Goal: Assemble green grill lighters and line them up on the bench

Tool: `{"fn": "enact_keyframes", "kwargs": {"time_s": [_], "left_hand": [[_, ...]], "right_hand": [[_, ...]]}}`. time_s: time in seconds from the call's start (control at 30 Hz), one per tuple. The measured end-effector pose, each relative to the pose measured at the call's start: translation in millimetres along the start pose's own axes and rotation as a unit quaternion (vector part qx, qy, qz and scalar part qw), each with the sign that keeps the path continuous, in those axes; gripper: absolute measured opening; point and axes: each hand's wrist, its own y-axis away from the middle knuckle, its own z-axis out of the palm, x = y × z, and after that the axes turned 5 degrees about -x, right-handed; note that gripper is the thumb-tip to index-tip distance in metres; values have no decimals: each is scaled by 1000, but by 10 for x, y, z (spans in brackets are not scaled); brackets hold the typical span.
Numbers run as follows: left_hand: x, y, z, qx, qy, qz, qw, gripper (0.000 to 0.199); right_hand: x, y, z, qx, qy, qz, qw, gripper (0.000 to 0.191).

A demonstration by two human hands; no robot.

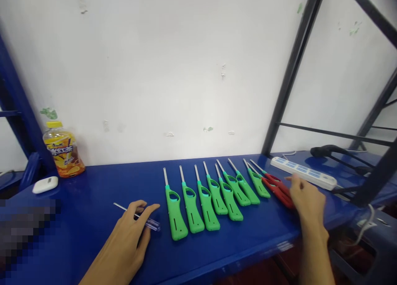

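Several green long-nosed gas lighters (194,212) lie side by side on the blue table (124,179), metal tips toward the wall. To their right rest two red lighters (277,190), close together. My right hand (307,198) is at the handle ends of the red ones, its fingers curled on the rear one; the contact is partly hidden and a little blurred. Left of the green row, my left hand (130,227) has its curled fingers around a small screwdriver (152,224). The clear purplish handle sticks out between thumb and forefinger, the thin shaft beyond the knuckles.
A bottle of iced tea (63,152) with a yellow cap and a white earphone case (45,185) stand at the left. A white power strip (304,172) lies at the right, by a dark metal frame (290,78). The white wall closes off the back.
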Motion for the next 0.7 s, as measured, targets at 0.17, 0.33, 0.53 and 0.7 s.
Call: {"fn": "enact_keyframes", "kwargs": {"time_s": [0.17, 0.33, 0.53, 0.7], "left_hand": [[102, 12, -73, -9, 0, -14, 1000, 44], [158, 8, -155, -18, -49, -44, 998, 42], [233, -33, -248, -53, -35, -70, 996, 32], [283, -46, -309, -113, -24, -81, 990, 30]], "right_hand": [[-7, 67, -110, 29, -38, 59, 997, 74], [31, 63, -82, 43, -91, 119, 988, 70], [55, 105, -50, 83, -126, 127, 980, 66], [88, 96, -45, 99, -119, 97, 983, 68]]}}
